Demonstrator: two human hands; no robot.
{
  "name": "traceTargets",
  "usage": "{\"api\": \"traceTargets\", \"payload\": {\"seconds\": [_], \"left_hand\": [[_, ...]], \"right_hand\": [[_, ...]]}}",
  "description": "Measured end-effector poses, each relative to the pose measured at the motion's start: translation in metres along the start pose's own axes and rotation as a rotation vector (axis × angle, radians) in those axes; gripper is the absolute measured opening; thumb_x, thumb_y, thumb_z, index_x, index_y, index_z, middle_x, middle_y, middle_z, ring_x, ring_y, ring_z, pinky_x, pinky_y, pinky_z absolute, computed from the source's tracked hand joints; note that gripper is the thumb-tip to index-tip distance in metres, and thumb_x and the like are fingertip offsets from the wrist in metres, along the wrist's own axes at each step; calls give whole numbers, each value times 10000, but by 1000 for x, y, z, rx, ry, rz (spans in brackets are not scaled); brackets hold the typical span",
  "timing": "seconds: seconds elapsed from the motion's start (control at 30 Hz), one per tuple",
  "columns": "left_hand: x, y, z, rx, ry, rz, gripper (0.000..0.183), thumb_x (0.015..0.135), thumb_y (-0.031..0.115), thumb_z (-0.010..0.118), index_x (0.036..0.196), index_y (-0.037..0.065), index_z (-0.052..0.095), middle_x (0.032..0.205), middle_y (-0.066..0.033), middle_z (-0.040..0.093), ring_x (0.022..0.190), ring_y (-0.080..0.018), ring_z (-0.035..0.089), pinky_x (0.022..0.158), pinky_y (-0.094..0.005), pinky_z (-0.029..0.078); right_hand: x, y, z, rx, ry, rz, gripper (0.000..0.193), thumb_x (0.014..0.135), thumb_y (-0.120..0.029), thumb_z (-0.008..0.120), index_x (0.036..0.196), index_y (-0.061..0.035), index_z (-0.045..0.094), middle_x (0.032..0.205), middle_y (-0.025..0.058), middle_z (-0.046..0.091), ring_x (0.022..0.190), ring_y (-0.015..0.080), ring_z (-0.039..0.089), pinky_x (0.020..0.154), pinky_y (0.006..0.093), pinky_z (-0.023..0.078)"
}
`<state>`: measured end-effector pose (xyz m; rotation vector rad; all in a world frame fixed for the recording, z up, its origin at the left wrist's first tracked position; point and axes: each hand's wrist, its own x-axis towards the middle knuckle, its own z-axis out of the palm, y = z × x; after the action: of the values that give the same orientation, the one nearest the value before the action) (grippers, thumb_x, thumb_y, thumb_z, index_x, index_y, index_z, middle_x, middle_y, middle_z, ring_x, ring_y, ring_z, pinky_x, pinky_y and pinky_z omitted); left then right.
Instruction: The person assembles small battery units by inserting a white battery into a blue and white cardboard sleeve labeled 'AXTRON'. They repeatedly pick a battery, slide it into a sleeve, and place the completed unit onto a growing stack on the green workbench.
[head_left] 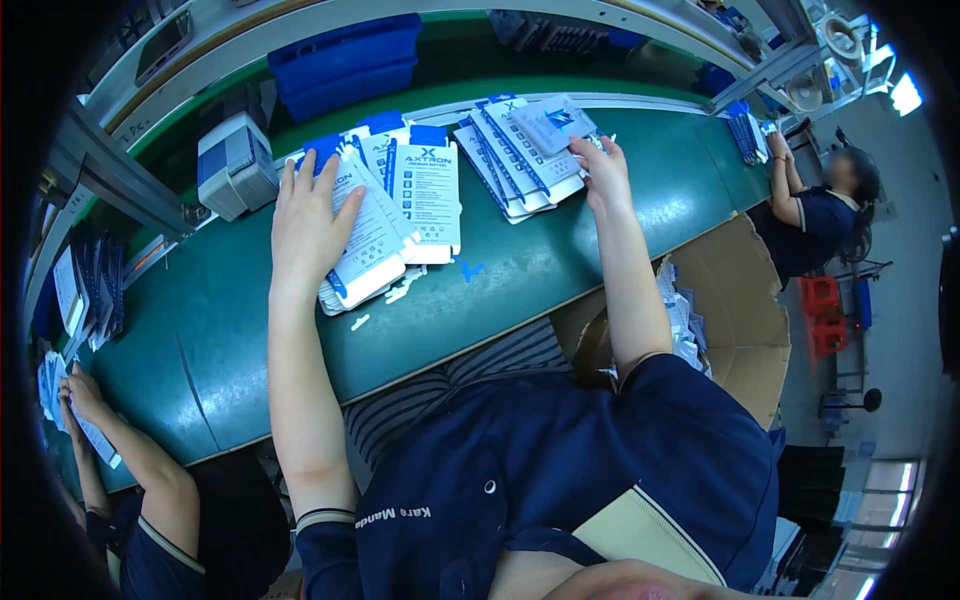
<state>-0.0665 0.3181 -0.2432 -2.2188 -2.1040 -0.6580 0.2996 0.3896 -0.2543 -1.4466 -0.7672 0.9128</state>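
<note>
My left hand (308, 225) lies with fingers spread on a pile of flat white and blue printed cartons (372, 235). More flat cartons (425, 195) fan out beside it, their blue end flaps pointing to the far side. Farther right, my right hand (606, 178) pinches the near right edge of a flat printed carton (552, 124) with a blue picture on it. That carton rests over another fanned stack of flat cartons (505, 165). The fingertips of my right hand partly hide its edge.
Small white and blue scraps (470, 270) lie on the green table (400, 335). Behind are a white-grey box (235, 165) and a blue bin (345, 65). A large cardboard box (745, 310) stands at right. Co-workers' hands (85, 395) work at left, another person (820, 205) at right.
</note>
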Motion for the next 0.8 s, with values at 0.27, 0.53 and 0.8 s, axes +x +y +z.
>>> {"api": "traceTargets", "payload": {"seconds": [0.27,0.53,0.8], "left_hand": [[-2,-2,2,-3,4,-4,562,915,430,553,1350,74,530,1466,-197,403,1397,-386,300,1127,-457,290],[-1,1,0,-2,6,8,556,917,427,550,1344,72,534,1461,-198,409,1392,-394,305,1127,-458,288],[-3,-1,0,0,10,9,565,915,428,551,1349,65,530,1458,-212,408,1390,-402,306,1129,-455,284]], "right_hand": [[-20,-47,-10,403,-53,-455,144,851,-10,603,973,64,620,848,70,636,764,168,616,686,287,508],[-84,-32,24,-1202,-185,-1162,270,769,-154,692,1001,-17,693,871,131,644,811,300,633,728,388,525],[-1,-47,37,-883,-298,-563,598,777,-390,772,1250,-75,587,1025,158,638,954,246,631,855,344,499]]}}
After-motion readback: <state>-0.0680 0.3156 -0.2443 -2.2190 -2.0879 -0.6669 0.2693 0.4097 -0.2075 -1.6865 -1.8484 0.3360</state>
